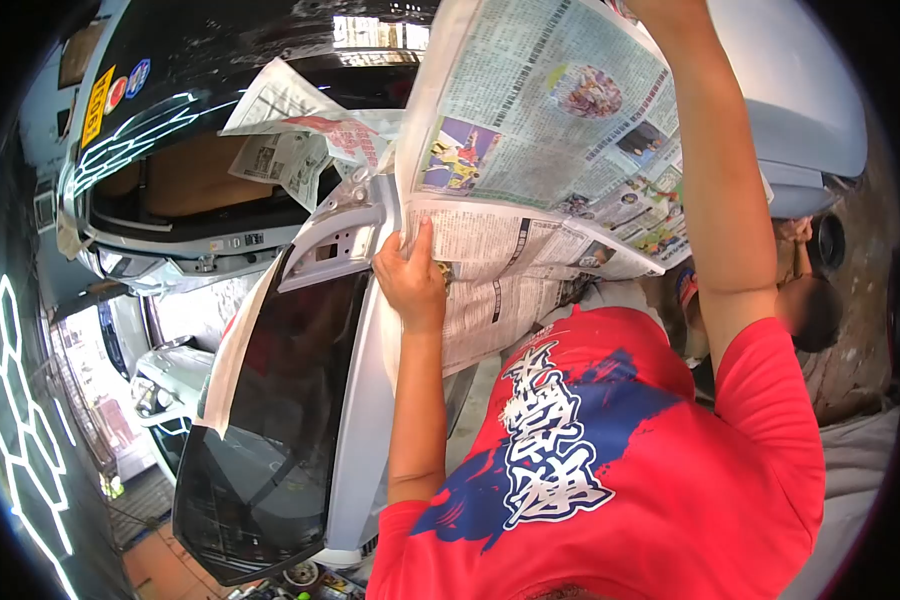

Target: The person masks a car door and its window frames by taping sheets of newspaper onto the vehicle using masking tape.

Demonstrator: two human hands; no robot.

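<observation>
A wide newspaper sheet [560,120] with colour pictures stands spread in front of me, along the edge of a grey-framed car door [370,370] with dark glass. At the sheet's lower left, my left hand [410,280] is closed on its edge against the door frame, one finger pointing up. My right arm reaches high, and my right hand [670,12] is at the sheet's upper right edge; its fingers are largely cut off by the top of the view. Pale masking tape [235,365] runs along the door's far side.
More newspaper [310,125] hangs over the opening of a black car [220,80] behind the door. A person [810,300] crouches near a dark round object [827,240] at right. A silver-grey car panel [800,110] stands at upper right, another car [165,390] at left.
</observation>
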